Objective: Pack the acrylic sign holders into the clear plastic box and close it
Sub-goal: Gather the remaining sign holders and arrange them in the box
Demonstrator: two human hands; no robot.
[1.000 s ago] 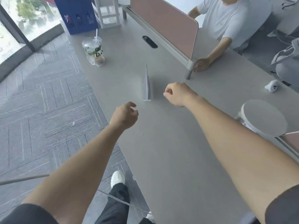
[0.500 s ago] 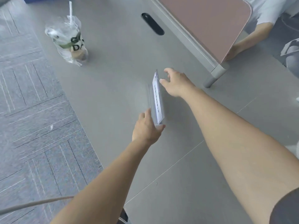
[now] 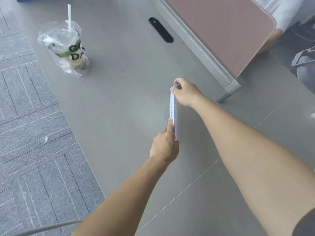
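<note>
An acrylic sign holder with a white printed sheet stands upright, seen edge-on, in the middle of the grey table. My left hand pinches its near end, thumb along the left face. At the far top end, my right hand grips it with fingers closed over the edge. A faint clear base plate spreads to the left of the holder on the table. No clear plastic box is in view.
A bagged drink cup with a straw stands at the far left near the table edge. A pink desk divider with a metal foot runs along the right. A black cable slot lies beyond. Carpet floor is on the left.
Both hands went from fists short of the holder to gripping it. The right hand closed on the far top end, the left tightened on the near end. The view moved closer.
</note>
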